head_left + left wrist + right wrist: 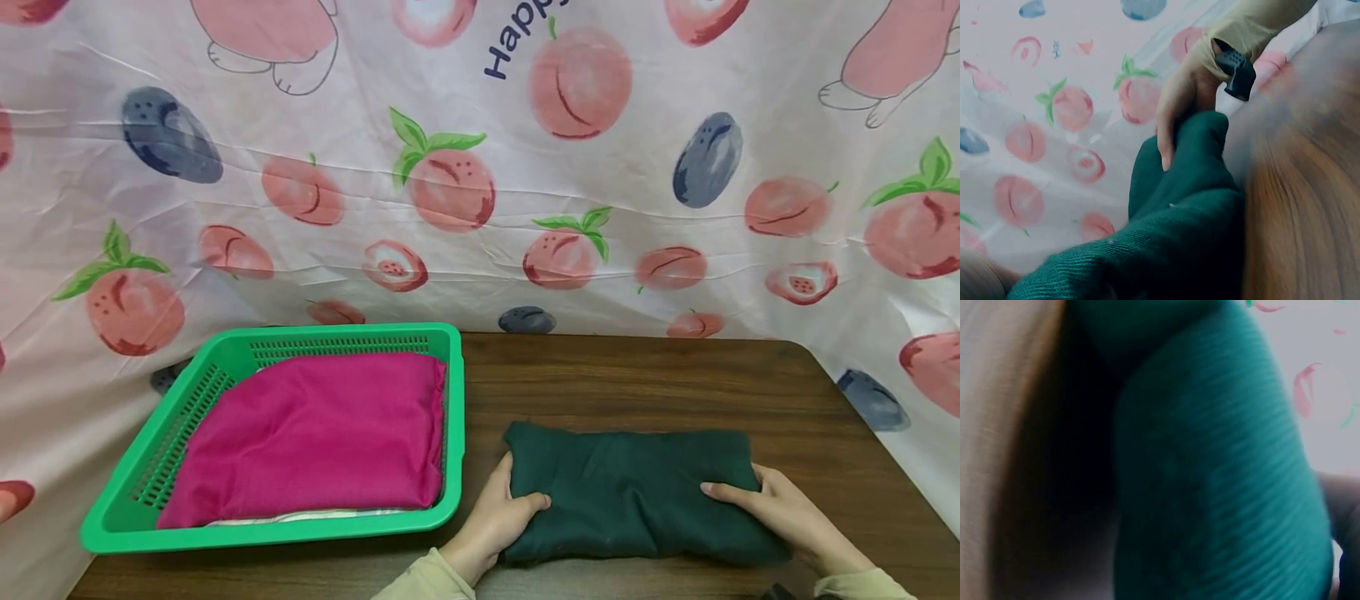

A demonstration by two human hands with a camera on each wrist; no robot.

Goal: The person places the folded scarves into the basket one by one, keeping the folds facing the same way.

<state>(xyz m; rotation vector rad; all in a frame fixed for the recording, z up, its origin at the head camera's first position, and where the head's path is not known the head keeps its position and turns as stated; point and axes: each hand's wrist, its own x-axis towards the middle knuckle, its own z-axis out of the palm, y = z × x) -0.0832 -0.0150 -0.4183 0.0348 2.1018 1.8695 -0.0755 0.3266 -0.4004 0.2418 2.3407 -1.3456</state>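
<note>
A folded dark green cloth [637,492] spans the space between my two hands at the front right of the table. My left hand [495,518] grips its left end, thumb lying on top and the other fingers hidden behind or under it. At the right end, my right hand [783,517] holds the cloth the same way, thumb on top. The left wrist view looks along the green cloth [1179,194] toward the right hand [1185,103] at its far end. Green cloth [1210,462] fills most of the right wrist view, blurred and close.
Left of the cloth stands a green plastic basket [459,417] holding a folded magenta cloth [322,442], with a pale fabric edge under it. The brown wooden table [600,375] reaches back to a fruit-printed curtain [465,275]. A black device [1235,70] sits at the right wrist.
</note>
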